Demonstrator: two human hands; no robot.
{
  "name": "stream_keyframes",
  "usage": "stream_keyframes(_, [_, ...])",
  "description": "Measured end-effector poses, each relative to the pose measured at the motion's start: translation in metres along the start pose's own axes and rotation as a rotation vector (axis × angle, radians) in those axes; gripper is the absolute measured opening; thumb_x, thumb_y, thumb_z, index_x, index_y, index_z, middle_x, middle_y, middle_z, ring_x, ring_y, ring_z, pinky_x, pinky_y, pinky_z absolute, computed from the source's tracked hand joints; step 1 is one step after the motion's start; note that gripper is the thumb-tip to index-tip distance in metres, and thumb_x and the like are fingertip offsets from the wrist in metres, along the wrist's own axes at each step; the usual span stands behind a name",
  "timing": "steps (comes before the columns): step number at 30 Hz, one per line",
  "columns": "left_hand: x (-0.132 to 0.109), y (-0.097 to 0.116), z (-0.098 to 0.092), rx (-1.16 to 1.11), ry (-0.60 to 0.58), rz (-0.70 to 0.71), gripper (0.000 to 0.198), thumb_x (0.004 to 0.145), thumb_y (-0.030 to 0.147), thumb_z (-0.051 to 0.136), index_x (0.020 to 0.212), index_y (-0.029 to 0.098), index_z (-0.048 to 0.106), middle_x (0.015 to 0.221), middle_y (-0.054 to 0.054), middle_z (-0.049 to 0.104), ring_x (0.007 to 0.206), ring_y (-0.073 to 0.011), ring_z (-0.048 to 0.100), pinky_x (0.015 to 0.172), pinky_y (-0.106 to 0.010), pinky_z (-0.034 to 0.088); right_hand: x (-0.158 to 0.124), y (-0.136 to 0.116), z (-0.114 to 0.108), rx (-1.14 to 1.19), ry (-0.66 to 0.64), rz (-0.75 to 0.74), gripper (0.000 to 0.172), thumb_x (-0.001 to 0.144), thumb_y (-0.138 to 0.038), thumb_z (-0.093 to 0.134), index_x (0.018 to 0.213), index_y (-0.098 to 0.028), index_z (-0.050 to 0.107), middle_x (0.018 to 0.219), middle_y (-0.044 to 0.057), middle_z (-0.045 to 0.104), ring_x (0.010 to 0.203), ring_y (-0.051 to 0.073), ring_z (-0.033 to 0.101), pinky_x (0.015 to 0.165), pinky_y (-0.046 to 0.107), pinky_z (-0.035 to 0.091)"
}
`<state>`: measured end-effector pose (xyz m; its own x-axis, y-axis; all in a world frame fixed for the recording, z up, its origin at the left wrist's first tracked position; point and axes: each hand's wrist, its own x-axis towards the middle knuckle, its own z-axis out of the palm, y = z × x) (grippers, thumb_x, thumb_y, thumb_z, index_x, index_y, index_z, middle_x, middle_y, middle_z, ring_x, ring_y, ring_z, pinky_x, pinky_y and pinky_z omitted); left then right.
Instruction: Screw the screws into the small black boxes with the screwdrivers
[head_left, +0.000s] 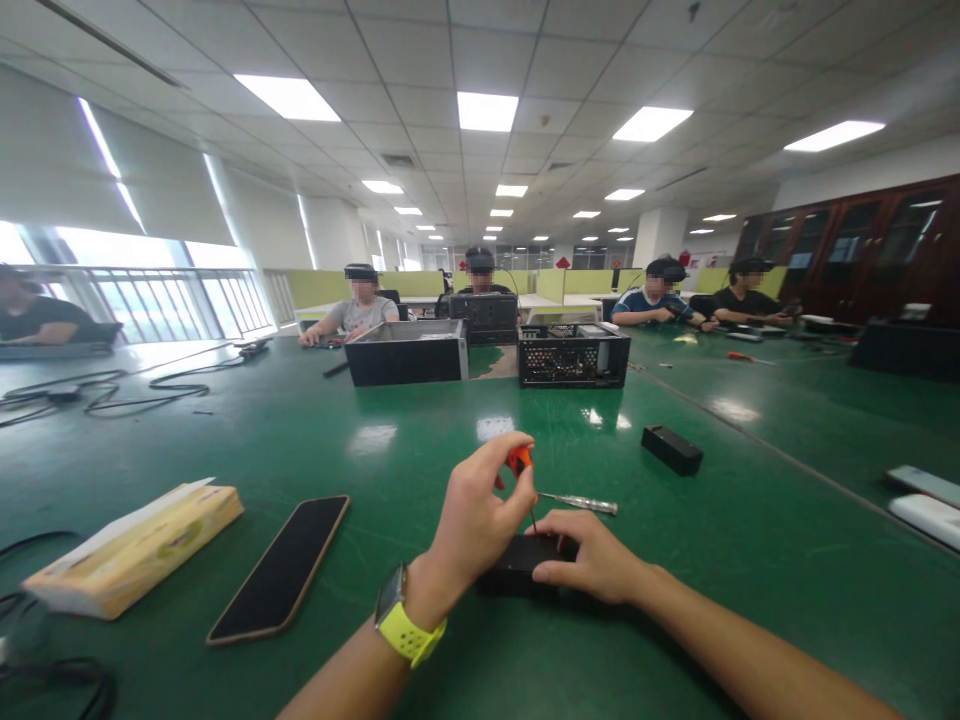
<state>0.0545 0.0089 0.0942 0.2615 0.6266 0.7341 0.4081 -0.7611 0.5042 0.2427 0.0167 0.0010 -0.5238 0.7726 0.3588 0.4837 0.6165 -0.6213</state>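
My left hand (480, 505), with a yellow-banded watch (409, 615) on its wrist, pinches the orange handle of a screwdriver (519, 459). The screwdriver stands nearly upright, its thin shaft reaching down to the top of a black box (517, 562). Whether the tip sits in a screw is too small to tell. My right hand (592, 555) grips the box from the right side, fingers over its top, hiding part of it. Just beyond the box lies a second screwdriver with a clear handle (589, 504). A similar black box (672, 449) rests farther off to the right.
To my left lie a phone (281, 570) and a yellow tissue pack (135, 550). Cables (150, 385) spread over the green table (420, 450). Two open computer cases (409, 358) (574, 360) stand ahead. White devices (930, 515) lie at the right edge. Several people sit around the table.
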Motion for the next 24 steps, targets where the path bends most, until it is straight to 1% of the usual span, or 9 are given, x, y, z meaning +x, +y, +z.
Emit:
stream_keyframes(2, [0.0007, 0.001, -0.0012, -0.003, -0.013, -0.02, 0.024, 0.083, 0.012, 0.055, 0.105, 0.019, 0.059, 0.088, 0.0, 0.064, 0.074, -0.0126, 0.06, 0.066, -0.024, 0.046, 0.0004, -0.0002, -0.0004, -0.009, -0.006, 0.0, 0.043, 0.075, -0.05, 0.071, 0.104, -0.018, 0.068, 0.087, 0.003, 0.067, 0.077, 0.018, 0.06, 0.07, 0.028, 0.043])
stream_keyframes(5, [0.0011, 0.0027, -0.0026, -0.029, -0.025, -0.034, 0.025, 0.081, 0.01, 0.054, 0.104, 0.019, 0.059, 0.085, 0.001, 0.063, 0.072, -0.0121, 0.06, 0.066, -0.024, 0.047, 0.0004, -0.0001, -0.0007, -0.012, -0.003, 0.001, 0.043, 0.076, -0.051, 0.07, 0.105, -0.018, 0.068, 0.088, 0.003, 0.068, 0.078, 0.018, 0.06, 0.07, 0.028, 0.043])
stream_keyframes(9, [0.0009, 0.0021, -0.0029, -0.056, -0.031, -0.047, 0.023, 0.081, 0.011, 0.054, 0.103, 0.019, 0.058, 0.085, 0.0, 0.063, 0.071, -0.0119, 0.061, 0.066, -0.023, 0.048, -0.0002, 0.0005, -0.001, -0.014, -0.003, 0.002, 0.043, 0.076, -0.05, 0.07, 0.105, -0.018, 0.068, 0.089, 0.003, 0.068, 0.079, 0.018, 0.06, 0.071, 0.028, 0.043])
stream_keyframes(12, [0.0015, 0.0003, -0.0026, -0.095, -0.032, -0.072, 0.016, 0.085, 0.014, 0.054, 0.099, 0.018, 0.057, 0.085, 0.0, 0.065, 0.067, -0.0109, 0.062, 0.064, -0.023, 0.049, 0.0, 0.001, -0.0013, -0.013, -0.006, 0.005, 0.044, 0.076, -0.05, 0.07, 0.105, -0.018, 0.068, 0.09, 0.004, 0.068, 0.079, 0.018, 0.06, 0.07, 0.028, 0.043])
stream_keyframes(14, [0.002, -0.0005, -0.0024, -0.13, -0.037, -0.086, 0.012, 0.086, 0.016, 0.054, 0.097, 0.018, 0.056, 0.088, -0.001, 0.067, 0.064, -0.0098, 0.062, 0.062, -0.022, 0.05, 0.0004, 0.0013, -0.0013, -0.016, -0.006, 0.005, 0.044, 0.076, -0.05, 0.07, 0.105, -0.018, 0.068, 0.09, 0.004, 0.068, 0.079, 0.019, 0.06, 0.071, 0.028, 0.043])
stream_keyframes(16, [0.0024, -0.0011, -0.0023, -0.147, -0.052, -0.088, 0.012, 0.086, 0.016, 0.055, 0.098, 0.018, 0.057, 0.091, -0.002, 0.067, 0.064, -0.0096, 0.063, 0.062, -0.022, 0.052, 0.0007, 0.0013, -0.0013, -0.022, -0.006, 0.004, 0.044, 0.076, -0.051, 0.07, 0.105, -0.019, 0.068, 0.09, 0.004, 0.068, 0.079, 0.018, 0.06, 0.071, 0.028, 0.043])
stream_keyframes(18, [0.0029, -0.0017, -0.0025, -0.145, -0.06, -0.076, 0.015, 0.087, 0.017, 0.055, 0.101, 0.017, 0.06, 0.093, -0.003, 0.068, 0.067, -0.0107, 0.064, 0.064, -0.023, 0.053, 0.0008, 0.0006, -0.0017, -0.023, -0.006, 0.005, 0.044, 0.076, -0.051, 0.07, 0.106, -0.019, 0.068, 0.089, 0.004, 0.068, 0.078, 0.018, 0.06, 0.071, 0.028, 0.043])
stream_keyframes(22, [0.004, -0.0028, -0.0042, -0.129, -0.057, -0.025, 0.023, 0.088, 0.017, 0.055, 0.109, 0.02, 0.064, 0.104, -0.005, 0.066, 0.083, -0.0141, 0.065, 0.068, -0.023, 0.054, 0.0004, -0.0021, -0.0032, -0.021, -0.015, 0.008, 0.045, 0.076, -0.051, 0.069, 0.107, -0.018, 0.068, 0.09, 0.004, 0.068, 0.078, 0.018, 0.06, 0.071, 0.028, 0.043])
stream_keyframes(24, [0.0044, -0.0033, -0.0054, -0.113, -0.062, -0.013, 0.026, 0.088, 0.016, 0.054, 0.111, 0.02, 0.064, 0.103, -0.005, 0.067, 0.083, -0.0141, 0.065, 0.069, -0.023, 0.054, 0.0002, -0.003, -0.0034, -0.024, -0.018, 0.009, 0.045, 0.076, -0.051, 0.069, 0.107, -0.019, 0.068, 0.09, 0.004, 0.068, 0.078, 0.018, 0.06, 0.071, 0.028, 0.043])
